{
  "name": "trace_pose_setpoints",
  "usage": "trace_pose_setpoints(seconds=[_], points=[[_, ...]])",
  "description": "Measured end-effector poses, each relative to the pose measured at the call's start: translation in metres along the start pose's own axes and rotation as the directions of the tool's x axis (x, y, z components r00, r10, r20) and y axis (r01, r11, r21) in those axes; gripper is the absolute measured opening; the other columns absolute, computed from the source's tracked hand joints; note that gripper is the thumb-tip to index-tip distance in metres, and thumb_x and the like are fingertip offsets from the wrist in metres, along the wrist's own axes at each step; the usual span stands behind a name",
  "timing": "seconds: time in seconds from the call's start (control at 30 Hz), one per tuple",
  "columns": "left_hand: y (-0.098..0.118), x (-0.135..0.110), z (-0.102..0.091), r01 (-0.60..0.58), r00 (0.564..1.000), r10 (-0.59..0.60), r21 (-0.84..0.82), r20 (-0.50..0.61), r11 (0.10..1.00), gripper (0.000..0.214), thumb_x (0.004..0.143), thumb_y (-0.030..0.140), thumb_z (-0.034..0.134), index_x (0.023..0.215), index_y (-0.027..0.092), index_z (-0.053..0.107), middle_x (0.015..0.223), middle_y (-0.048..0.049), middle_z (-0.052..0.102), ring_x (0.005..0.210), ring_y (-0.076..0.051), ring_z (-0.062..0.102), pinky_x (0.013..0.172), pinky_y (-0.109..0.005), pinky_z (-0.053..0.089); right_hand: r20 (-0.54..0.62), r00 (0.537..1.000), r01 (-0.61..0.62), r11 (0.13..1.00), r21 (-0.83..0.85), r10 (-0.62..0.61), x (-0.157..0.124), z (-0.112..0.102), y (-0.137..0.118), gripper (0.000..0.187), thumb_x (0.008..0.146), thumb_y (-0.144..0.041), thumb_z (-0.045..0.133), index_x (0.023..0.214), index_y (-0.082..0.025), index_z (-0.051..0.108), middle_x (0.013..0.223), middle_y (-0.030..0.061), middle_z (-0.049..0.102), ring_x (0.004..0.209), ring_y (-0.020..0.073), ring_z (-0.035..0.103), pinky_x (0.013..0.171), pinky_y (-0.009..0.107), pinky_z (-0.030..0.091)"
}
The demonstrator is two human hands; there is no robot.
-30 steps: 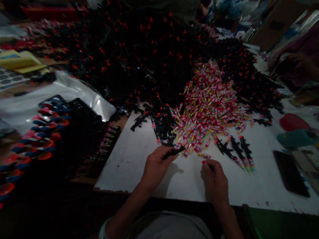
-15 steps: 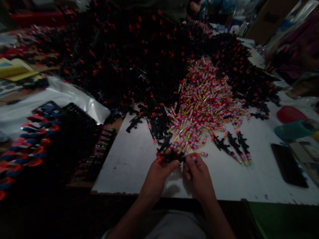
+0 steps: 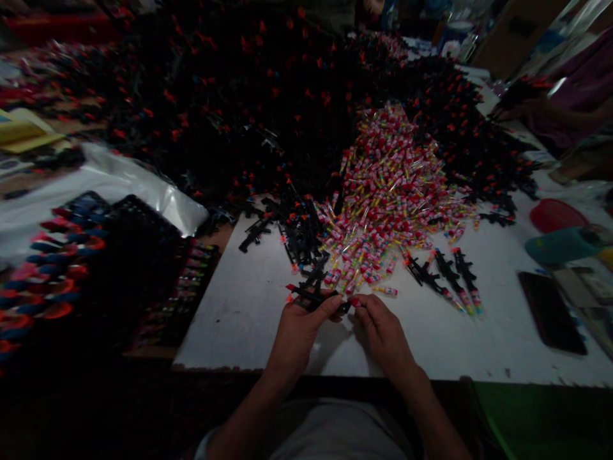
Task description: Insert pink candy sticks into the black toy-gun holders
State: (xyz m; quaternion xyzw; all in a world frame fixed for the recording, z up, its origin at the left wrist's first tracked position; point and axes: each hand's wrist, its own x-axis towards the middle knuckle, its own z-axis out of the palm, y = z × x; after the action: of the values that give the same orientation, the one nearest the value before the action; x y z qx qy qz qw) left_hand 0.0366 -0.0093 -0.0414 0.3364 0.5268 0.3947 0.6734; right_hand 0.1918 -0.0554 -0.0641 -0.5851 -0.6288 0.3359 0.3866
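Note:
My left hand (image 3: 295, 332) is closed around a small black toy gun (image 3: 313, 296), whose orange-red muzzle points left. Fingertips of my right hand (image 3: 387, 332) pinch a small candy tube (image 3: 355, 303) at the gun's rear end; only its red end shows. Whether tube and gun are joined I cannot tell. Just beyond my hands spreads a heap of pink, red and yellow candy tubes (image 3: 393, 185). Loose black toy guns (image 3: 301, 233) lie left of it. To the right, three toy guns (image 3: 449, 271) with tubes at their rear ends lie side by side.
A huge dark pile of toy guns (image 3: 230, 108) covers the back of the white tabletop (image 3: 225, 326). At right are a phone (image 3: 550, 313), a teal bottle (image 3: 555, 245) and a red dish (image 3: 558, 216). Filled trays (image 3: 177, 287) stand left. Another person's arm (image 3: 565, 115) shows far right.
The toy gun has tilted, with its muzzle shifted left and up. My right fingertips have turned inward, bringing a red tube end against the gun's rear. The view has shifted slightly.

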Motion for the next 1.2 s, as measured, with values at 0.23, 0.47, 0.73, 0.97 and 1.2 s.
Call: trace_pose_setpoints(seconds=[0.23, 0.47, 0.73, 0.97, 1.2], points=[[0.001, 0.000, 0.000, -0.045, 0.999, 0.044, 0.027, 0.009, 0.999, 0.019, 0.066, 0.031, 0.077, 0.077, 0.017, 0.071, 0.072, -0.0004, 0.071, 0.064, -0.013, 0.062, 0.067, -0.025, 0.051, 0.025, 0.999, 0.045, 0.998, -0.050, -0.044, 0.000, 0.002, 0.004, 0.027, 0.098, -0.028, 0.035, 0.113, -0.021, 0.056, 0.099, 0.0069, 0.061, 0.091, 0.0172, 0.058, 0.080, 0.029, 0.050], [-0.004, 0.001, -0.002, -0.010, 1.000, 0.010, 0.024, 0.010, 1.000, 0.017, 0.068, 0.031, 0.075, 0.073, 0.016, 0.072, 0.070, -0.0013, 0.071, 0.065, -0.014, 0.062, 0.066, -0.023, 0.048, 0.152, 0.982, 0.145, 0.960, -0.240, -0.110, 0.001, 0.002, -0.005, 0.028, 0.098, -0.028, 0.035, 0.111, -0.018, 0.057, 0.092, 0.0088, 0.063, 0.083, 0.0189, 0.060, 0.074, 0.031, 0.051], [0.001, -0.005, 0.013, 0.037, 0.996, -0.042, 0.063, 0.080, 0.997, 0.021, 0.072, 0.032, 0.070, 0.081, 0.014, 0.071, 0.076, -0.0020, 0.070, 0.072, -0.015, 0.062, 0.073, -0.025, 0.048, -0.064, 0.974, 0.152, 0.838, -0.524, -0.217, -0.019, 0.018, 0.011, 0.034, 0.099, -0.034, 0.032, 0.094, -0.013, 0.058, 0.073, 0.0059, 0.066, 0.060, 0.0162, 0.061, 0.056, 0.026, 0.045], [0.006, 0.018, -0.008, -0.386, 0.903, 0.423, 0.562, 0.070, 0.731, 0.027, 0.083, 0.035, 0.056, 0.102, 0.018, 0.064, 0.101, -0.0073, 0.065, 0.088, -0.019, 0.060, 0.080, -0.032, 0.049, -0.501, 0.834, -0.292, 0.586, -0.756, -0.230, -0.019, -0.070, 0.031, 0.052, 0.093, -0.050, 0.039, 0.123, -0.010, 0.054, 0.104, 0.0193, 0.058, 0.100, 0.0316, 0.053, 0.086, 0.049, 0.042], [0.002, 0.062, -0.023, -0.320, 0.790, 0.588, 0.936, 0.176, 0.150, 0.041, 0.085, 0.028, 0.056, 0.125, 0.018, 0.055, 0.141, -0.0165, 0.046, 0.130, -0.035, 0.037, 0.101, -0.054, 0.032, -0.232, 0.972, -0.179, 0.702, -0.689, 0.020, -0.003, -0.023, 0.034, 0.034, 0.094, -0.041, 0.042, 0.109, -0.015, 0.059, 0.089, 0.0094, 0.054, 0.081, 0.0231, 0.055, 0.073, 0.035, 0.046]])
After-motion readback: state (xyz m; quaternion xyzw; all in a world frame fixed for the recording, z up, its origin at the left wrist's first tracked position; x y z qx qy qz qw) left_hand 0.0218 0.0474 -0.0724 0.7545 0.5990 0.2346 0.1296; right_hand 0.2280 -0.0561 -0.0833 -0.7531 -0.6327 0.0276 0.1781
